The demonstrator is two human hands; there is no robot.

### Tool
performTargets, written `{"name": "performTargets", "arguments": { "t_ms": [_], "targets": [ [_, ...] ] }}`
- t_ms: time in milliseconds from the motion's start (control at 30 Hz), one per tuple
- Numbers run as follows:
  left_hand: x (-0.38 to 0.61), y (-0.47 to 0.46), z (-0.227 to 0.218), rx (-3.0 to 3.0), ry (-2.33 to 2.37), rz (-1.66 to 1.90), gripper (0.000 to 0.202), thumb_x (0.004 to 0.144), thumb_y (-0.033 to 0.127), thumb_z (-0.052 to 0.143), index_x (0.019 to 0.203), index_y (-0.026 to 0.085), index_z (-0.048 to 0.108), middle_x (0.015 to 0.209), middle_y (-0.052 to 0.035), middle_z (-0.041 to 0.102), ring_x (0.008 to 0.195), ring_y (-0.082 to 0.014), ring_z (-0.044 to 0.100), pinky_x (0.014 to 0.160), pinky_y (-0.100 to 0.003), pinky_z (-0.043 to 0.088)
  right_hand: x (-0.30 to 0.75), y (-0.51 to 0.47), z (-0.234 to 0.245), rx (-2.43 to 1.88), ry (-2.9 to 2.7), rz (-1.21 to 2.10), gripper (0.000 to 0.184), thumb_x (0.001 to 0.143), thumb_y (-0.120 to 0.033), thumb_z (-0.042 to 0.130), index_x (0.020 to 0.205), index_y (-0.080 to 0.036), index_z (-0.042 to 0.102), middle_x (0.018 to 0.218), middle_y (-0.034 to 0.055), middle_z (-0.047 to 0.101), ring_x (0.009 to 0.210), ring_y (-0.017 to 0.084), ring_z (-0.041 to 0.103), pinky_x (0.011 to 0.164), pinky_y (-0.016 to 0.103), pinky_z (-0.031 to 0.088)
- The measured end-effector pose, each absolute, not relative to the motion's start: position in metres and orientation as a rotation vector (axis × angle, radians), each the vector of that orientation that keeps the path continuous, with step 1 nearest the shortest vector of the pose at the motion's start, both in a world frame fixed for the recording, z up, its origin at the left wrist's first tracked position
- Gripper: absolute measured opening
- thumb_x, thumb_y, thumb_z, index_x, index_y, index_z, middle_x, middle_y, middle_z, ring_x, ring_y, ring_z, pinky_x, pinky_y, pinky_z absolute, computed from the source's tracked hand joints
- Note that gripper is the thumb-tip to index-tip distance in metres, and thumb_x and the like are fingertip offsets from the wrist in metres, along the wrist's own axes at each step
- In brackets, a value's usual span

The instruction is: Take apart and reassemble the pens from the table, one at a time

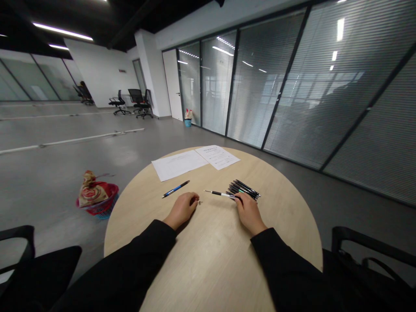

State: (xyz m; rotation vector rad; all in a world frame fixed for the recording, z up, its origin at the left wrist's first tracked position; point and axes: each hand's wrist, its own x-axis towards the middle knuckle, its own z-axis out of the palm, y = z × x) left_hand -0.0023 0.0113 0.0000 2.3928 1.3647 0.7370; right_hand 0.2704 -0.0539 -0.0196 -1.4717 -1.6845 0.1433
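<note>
My right hand (248,211) pinches a black-and-white pen (221,194), whose thin refill end points left over the table. My left hand (182,209) rests on the tabletop with its fingers curled together; what they hold, if anything, is hidden. Beside those fingertips lies a tiny dark piece (200,203), too small to name. A blue-and-black pen (176,189) lies beyond my left hand. Just past my right hand, several black pens (244,188) are bunched side by side, with a bit of green among them.
Two printed sheets of paper (182,164) lie at the far side of the round wooden table (208,268). A basket (105,208) with a bag in it stands on the floor at left. Black chairs (39,268) flank the table. Glass partitions run behind.
</note>
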Motion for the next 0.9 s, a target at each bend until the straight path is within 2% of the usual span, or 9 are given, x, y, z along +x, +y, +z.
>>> {"name": "performTargets", "arguments": {
  "t_ms": [167, 333, 400, 567, 800, 900],
  "targets": [
    [-0.002, 0.012, -0.001, 2.348, 1.378, 0.87, 0.023, 0.089, 0.02, 0.048, 0.108, 0.016, 0.062, 0.094, -0.0082, 0.067, 0.085, -0.0221, 0.062, 0.081, -0.036, 0.049, 0.27, -0.054, -0.02, -1.473, -1.697, 0.159, 0.022, 0.095, -0.019, 0.045, 0.102, -0.017, 0.066, 0.104, 0.0108, 0.069, 0.099, 0.024, 0.062, 0.09, 0.036, 0.047],
    [0.001, 0.007, 0.007, 2.368, 1.201, 0.976, 0.026, 0.093, 0.028, 0.052, 0.117, 0.019, 0.059, 0.106, -0.0085, 0.062, 0.094, -0.0219, 0.059, 0.084, -0.037, 0.049, 0.269, -0.055, -0.018, -1.446, -1.737, 0.194, 0.022, 0.096, -0.02, 0.045, 0.1, -0.018, 0.067, 0.1, 0.0101, 0.069, 0.097, 0.024, 0.062, 0.09, 0.036, 0.047],
    [0.002, 0.004, 0.012, 2.378, 1.126, 0.97, 0.024, 0.094, 0.03, 0.053, 0.114, 0.02, 0.062, 0.108, -0.0086, 0.062, 0.096, -0.0221, 0.059, 0.086, -0.037, 0.049, 0.268, -0.056, -0.017, -1.428, -1.75, 0.21, 0.022, 0.096, -0.02, 0.045, 0.1, -0.018, 0.067, 0.099, 0.0095, 0.069, 0.096, 0.023, 0.062, 0.089, 0.036, 0.047],
    [0.004, 0.002, 0.015, 2.41, 1.104, 0.946, 0.019, 0.096, 0.029, 0.05, 0.091, 0.018, 0.065, 0.095, -0.0077, 0.062, 0.09, -0.0217, 0.059, 0.083, -0.036, 0.048, 0.267, -0.056, -0.016, -1.401, -1.753, 0.226, 0.022, 0.095, -0.021, 0.046, 0.101, -0.018, 0.067, 0.1, 0.0097, 0.069, 0.096, 0.023, 0.062, 0.09, 0.036, 0.047],
    [-0.007, 0.014, 0.011, 2.366, 1.403, 1.081, 0.018, 0.093, 0.027, 0.05, 0.085, 0.018, 0.063, 0.087, -0.0063, 0.063, 0.08, -0.0215, 0.057, 0.077, -0.036, 0.046, 0.278, -0.053, -0.019, -1.557, -1.548, 0.07, 0.025, 0.095, -0.023, 0.044, 0.102, -0.015, 0.067, 0.103, 0.013, 0.069, 0.098, 0.026, 0.061, 0.091, 0.04, 0.046],
    [-0.008, 0.015, 0.011, 2.362, 1.421, 1.083, 0.017, 0.092, 0.027, 0.051, 0.085, 0.018, 0.064, 0.089, -0.0069, 0.063, 0.082, -0.0222, 0.058, 0.079, -0.037, 0.046, 0.284, -0.051, -0.021, -1.613, -1.465, 0.006, 0.027, 0.096, -0.023, 0.043, 0.103, -0.014, 0.067, 0.104, 0.0147, 0.069, 0.098, 0.028, 0.061, 0.091, 0.042, 0.046]
  ]
}}
